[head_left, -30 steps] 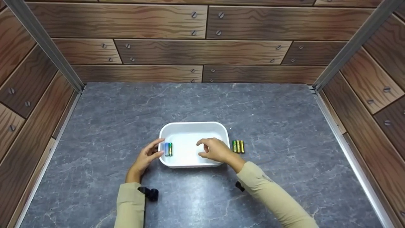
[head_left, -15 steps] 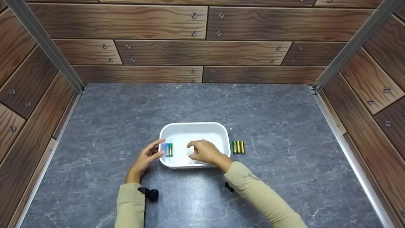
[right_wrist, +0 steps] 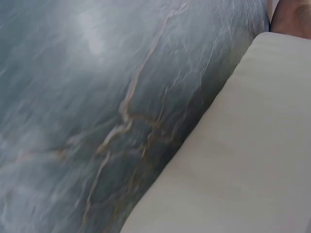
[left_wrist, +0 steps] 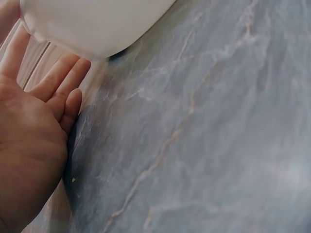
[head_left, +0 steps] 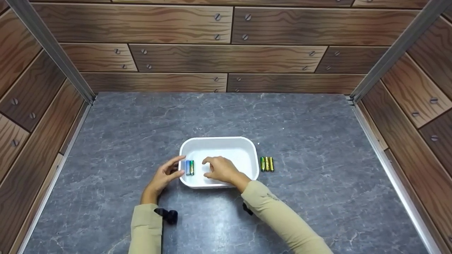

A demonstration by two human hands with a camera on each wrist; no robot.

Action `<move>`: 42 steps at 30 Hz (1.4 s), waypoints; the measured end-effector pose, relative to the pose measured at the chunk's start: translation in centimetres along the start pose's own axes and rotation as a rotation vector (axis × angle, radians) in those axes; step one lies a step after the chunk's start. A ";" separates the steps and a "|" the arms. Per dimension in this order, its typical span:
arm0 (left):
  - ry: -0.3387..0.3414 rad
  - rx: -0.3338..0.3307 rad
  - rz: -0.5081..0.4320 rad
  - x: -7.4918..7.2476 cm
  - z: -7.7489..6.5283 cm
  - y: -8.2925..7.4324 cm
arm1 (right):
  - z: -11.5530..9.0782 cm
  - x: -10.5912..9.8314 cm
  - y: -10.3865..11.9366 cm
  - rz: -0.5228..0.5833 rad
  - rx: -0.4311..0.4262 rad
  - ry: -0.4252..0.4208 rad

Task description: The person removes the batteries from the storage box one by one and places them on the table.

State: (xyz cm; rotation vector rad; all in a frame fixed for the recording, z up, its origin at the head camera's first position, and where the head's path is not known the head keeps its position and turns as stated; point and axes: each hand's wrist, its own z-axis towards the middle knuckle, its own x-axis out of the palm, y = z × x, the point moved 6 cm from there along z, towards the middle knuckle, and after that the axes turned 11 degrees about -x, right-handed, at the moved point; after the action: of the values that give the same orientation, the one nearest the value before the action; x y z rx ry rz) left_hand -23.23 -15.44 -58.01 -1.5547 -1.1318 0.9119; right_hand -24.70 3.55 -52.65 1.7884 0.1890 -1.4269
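A white rectangular tub (head_left: 229, 152) with rounded corners sits in the middle of the table. At its left end, inside, a green battery (head_left: 191, 167) lies beside a pale blue cylinder (head_left: 188, 168). My left hand (head_left: 163, 178) is at the tub's left rim, thumb and fingers spread; the left wrist view shows its straight fingers up against the tub wall (left_wrist: 97, 29). Over the tub's inside hovers my right hand (head_left: 222, 170), thumb and index finger apart with nothing between them, pointing at the green battery. Its other fingers are hidden beneath.
Three green-and-gold batteries (head_left: 267, 164) stand in a tight row on the table just right of the tub. The dark marbled tabletop (head_left: 303, 134) is bounded by wood-patterned walls (head_left: 275, 58) at the back and sides.
My right hand has travelled left across the tub, from near its right side toward the green battery. The left hand stays at the left rim, and the batteries lie as before.
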 end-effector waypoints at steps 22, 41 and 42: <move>0.038 0.073 0.039 -0.3 -0.3 -0.1 | 2.2 2.6 1.0 -0.041 0.103 0.029; -0.017 0.014 0.007 -0.3 -0.3 0.1 | 3.0 3.2 1.0 -0.037 0.139 0.060; -0.023 0.015 0.004 -0.2 -0.3 0.1 | 3.0 3.2 1.0 -0.040 0.136 0.062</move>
State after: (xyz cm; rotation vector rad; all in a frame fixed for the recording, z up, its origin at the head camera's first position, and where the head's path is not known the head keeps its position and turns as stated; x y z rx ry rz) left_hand -23.02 -15.77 -58.04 -1.5384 -1.1359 0.9408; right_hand -25.19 -0.26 -54.98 1.9509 0.1635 -1.4433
